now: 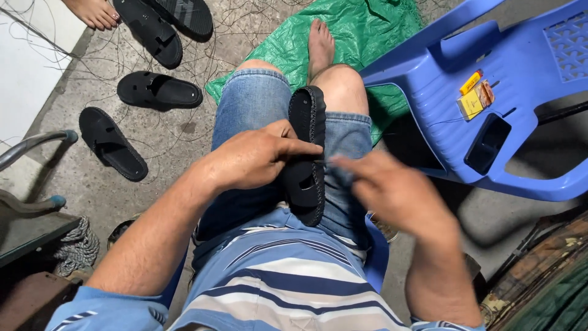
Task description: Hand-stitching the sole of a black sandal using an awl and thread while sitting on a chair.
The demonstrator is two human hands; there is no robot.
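A black sandal [308,153] stands on edge between my knees, its sole rim showing stitching. My left hand [257,156] grips the sandal's side, thumb and forefinger pressed along its edge. My right hand [392,190] is blurred just right of the sandal, fingers pinched on a thin needle or thread [324,162] that reaches the sandal's edge. I sit in denim shorts and a striped shirt, one bare foot [320,46] on a green tarp [361,30].
Several black sandals [159,91] lie on the concrete floor at left, among loose thread. A blue plastic chair [520,79] lies tipped at right with small yellow packets [474,98] on it. Another person's bare foot [95,12] shows top left. Coiled rope [76,245] sits lower left.
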